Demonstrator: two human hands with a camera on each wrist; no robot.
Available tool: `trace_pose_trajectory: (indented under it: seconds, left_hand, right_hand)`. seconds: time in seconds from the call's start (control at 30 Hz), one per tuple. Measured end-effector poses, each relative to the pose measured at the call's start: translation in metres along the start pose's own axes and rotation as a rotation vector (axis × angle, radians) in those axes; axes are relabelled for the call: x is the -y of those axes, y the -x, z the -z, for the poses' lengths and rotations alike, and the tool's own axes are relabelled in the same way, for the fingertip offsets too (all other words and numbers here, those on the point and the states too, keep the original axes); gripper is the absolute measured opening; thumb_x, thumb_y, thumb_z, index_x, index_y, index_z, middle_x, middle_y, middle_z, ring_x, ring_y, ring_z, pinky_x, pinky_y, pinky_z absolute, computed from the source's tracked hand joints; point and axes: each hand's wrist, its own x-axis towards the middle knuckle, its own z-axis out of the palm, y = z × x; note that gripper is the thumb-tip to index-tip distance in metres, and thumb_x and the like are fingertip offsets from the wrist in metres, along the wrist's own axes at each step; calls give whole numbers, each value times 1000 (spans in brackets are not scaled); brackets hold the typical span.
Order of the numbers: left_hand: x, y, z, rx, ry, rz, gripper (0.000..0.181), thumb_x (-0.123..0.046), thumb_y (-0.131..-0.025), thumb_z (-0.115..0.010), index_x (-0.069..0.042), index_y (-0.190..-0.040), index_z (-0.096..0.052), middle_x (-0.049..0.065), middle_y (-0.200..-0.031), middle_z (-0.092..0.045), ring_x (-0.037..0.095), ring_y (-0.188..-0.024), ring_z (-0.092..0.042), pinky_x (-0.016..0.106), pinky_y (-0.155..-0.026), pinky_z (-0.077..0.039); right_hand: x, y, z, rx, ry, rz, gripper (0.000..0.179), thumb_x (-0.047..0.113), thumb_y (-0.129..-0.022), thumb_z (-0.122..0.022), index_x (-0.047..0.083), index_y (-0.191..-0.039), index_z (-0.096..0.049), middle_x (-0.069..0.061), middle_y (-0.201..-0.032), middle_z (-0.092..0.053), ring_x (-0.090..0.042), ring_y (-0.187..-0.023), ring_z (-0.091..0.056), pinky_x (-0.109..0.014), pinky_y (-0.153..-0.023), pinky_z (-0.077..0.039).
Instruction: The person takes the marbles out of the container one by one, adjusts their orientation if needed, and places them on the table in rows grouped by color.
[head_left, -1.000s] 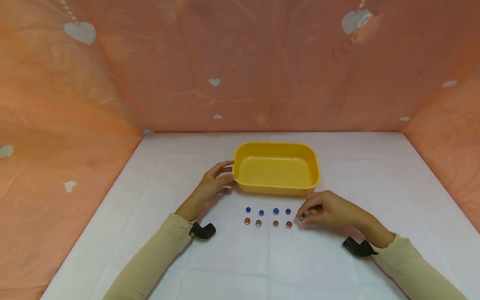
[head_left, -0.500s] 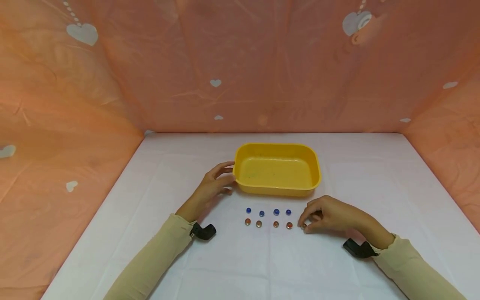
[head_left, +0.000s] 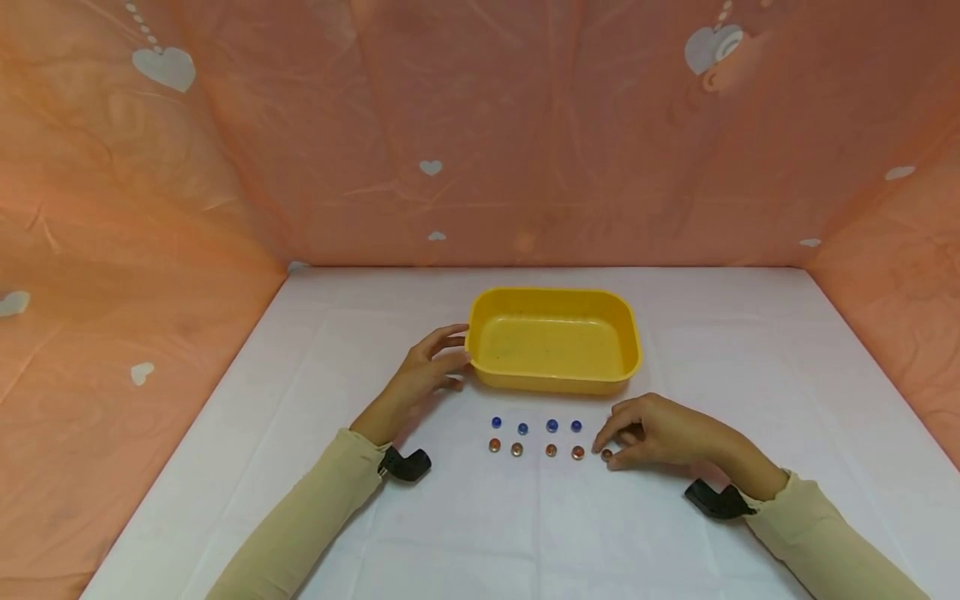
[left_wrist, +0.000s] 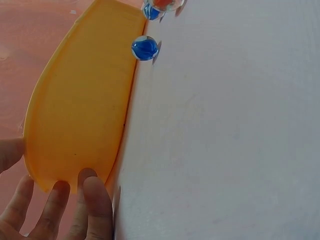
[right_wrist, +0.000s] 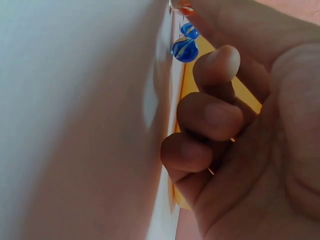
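Note:
My left hand (head_left: 423,367) holds the left end of the yellow tub (head_left: 553,385), fingers spread along its wall and rim; the left wrist view shows the fingertips (left_wrist: 61,186) against its side. Right of the marbles, my right hand (head_left: 660,429) is low over the table. Its thumb and index fingertips stand slightly apart around a brownish marble (head_left: 607,455) lying on the cloth. In the right wrist view the other fingers (right_wrist: 210,115) are curled in. Left of that marble, orange-brown marbles (head_left: 577,452) form a row, with blue marbles (head_left: 552,426) in a row behind.
A white cloth (head_left: 480,525) covers the table. Peach-coloured sheeting (head_left: 525,150) with pale hearts walls off the back and both sides. The tub stands just behind the marble rows, and its visible floor is bare. Black cameras (head_left: 717,498) sit at both wrists.
My right hand has come toward the front and set the brownish marble at the right end of the front row; its fingertips have parted slightly. The left hand and tub stay put.

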Motion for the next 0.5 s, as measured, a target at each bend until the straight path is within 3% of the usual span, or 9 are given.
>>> trace_pose_trajectory:
  seconds: [0.33,0.5]
  left_hand:
    - [3,-4,-1,1,14,31,49,-23,-94,-69,-34,-138,-53,-1,-143,-51,23,-107,-63,29,-83,-59]
    - [4,-3,-2,-11,17,51,48,-23,-94,-69,-36,-137,-54,-2,-142,-51,24,-108,-63,30,-85,-58]
  right_hand:
    - [0,5,2,-20,35,-5,20,40,-82,-79,33,-101,-76,13,-79,-55,2,-71,-45,-15,-60,-39]
    - [3,9,8,-48,3,-33,25,42,-83,-78,32,-106,-74,11,-83,-57,0,-74,-47,-17,-61,-41]
